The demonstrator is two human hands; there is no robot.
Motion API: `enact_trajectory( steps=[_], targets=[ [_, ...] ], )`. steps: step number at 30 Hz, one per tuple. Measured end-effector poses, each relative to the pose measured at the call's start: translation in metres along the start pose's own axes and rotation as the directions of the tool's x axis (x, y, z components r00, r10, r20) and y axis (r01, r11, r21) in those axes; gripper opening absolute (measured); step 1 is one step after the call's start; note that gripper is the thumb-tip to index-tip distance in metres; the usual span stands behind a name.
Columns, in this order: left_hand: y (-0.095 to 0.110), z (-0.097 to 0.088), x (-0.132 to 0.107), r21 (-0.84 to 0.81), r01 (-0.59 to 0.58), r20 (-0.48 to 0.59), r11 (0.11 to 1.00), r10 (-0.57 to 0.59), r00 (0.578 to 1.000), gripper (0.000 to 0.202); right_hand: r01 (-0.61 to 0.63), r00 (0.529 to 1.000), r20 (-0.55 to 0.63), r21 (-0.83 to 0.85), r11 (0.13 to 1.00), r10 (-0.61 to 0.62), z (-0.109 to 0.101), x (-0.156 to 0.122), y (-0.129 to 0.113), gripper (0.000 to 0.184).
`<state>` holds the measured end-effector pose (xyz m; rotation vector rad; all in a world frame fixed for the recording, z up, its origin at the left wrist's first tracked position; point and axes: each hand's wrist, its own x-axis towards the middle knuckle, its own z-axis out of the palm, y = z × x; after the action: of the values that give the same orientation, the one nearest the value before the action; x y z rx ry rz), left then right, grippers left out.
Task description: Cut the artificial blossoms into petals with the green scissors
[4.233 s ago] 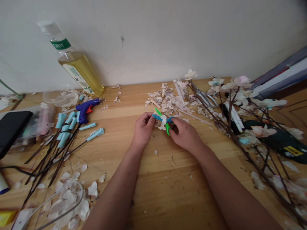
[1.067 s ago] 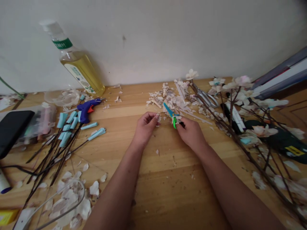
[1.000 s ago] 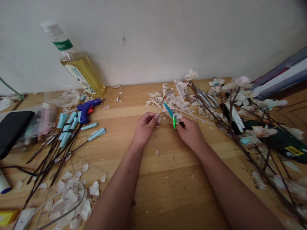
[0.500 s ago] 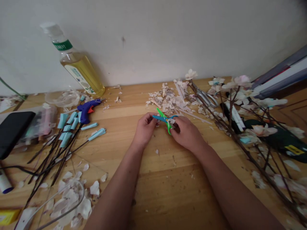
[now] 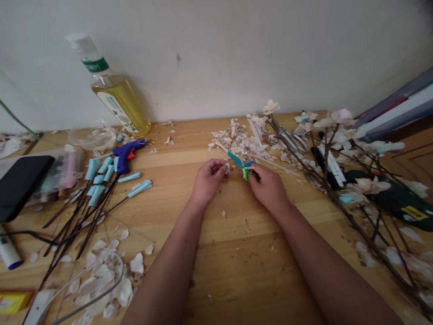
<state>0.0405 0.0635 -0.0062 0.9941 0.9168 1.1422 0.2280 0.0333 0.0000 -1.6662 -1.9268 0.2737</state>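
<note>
In the head view, the left hand (image 5: 209, 181) is pinching a small white petal (image 5: 227, 169) between thumb and fingertips, its other fingers curling inward. The right hand (image 5: 268, 184) is gripping the scissors (image 5: 237, 159) by the handles, fingers bending around them; the blades are lying together, pointing forward and leftward, near the petal. Beyond both hands, a pile of scraps (image 5: 241, 143) is covering part of the desk (image 5: 243, 271). To the right, a flowering branch (image 5: 350, 220) is stretching diagonally. On the left, a glue gun (image 5: 124, 155) is lying near blue-tipped stems (image 5: 96, 195), and a bottle (image 5: 126, 104) is standing behind it.
</note>
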Motion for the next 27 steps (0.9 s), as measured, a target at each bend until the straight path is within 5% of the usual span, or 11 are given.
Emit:
enact_trajectory(
  steps=[5, 7, 10, 15, 19, 24, 27],
  targets=[
    [-0.005, -0.001, 0.002, -0.073, 0.007, -0.005, 0.997, -0.008, 1.000, 0.026, 0.311, 0.941, -0.183, 0.135, 0.941, -0.285, -0.005, -0.014, -0.001, 0.044],
    [-0.006, -0.002, 0.003, -0.088, -0.007, -0.019, 0.996, 0.005, 1.000, 0.026, 0.366, 0.903, -0.300, 0.157, 0.918, -0.308, -0.003, -0.019, -0.001, 0.058],
    [-0.006, -0.002, 0.002, -0.120, -0.015, -0.045, 0.993, 0.009, 0.999, 0.027, 0.343, 0.893, -0.378, 0.221, 0.913, -0.244, 0.002, -0.017, -0.003, 0.066],
    [-0.009, -0.001, 0.000, -0.173, -0.013, -0.059, 0.985, 0.002, 0.998, 0.031, 0.167, 0.985, -0.094, 0.399, 0.902, -0.141, 0.009, -0.004, -0.009, 0.049],
    [-0.001, 0.002, 0.003, -0.152, -0.024, -0.135, 0.988, 0.003, 0.991, 0.019, 0.055, 0.994, -0.107, 0.347, 0.936, -0.019, 0.016, 0.000, -0.004, 0.041],
    [0.064, -0.009, -0.036, 0.277, -0.093, -0.168, 0.956, 0.144, 0.975, 0.006, 0.077, 0.988, -0.147, 0.148, 0.986, -0.055, 0.018, 0.000, -0.004, 0.036],
    [0.102, -0.036, -0.103, 0.779, -0.070, -0.150, 0.622, 0.294, 0.944, 0.020, 0.096, 0.991, -0.108, 0.118, 0.988, -0.083, 0.015, -0.002, -0.009, 0.033]
  ],
)
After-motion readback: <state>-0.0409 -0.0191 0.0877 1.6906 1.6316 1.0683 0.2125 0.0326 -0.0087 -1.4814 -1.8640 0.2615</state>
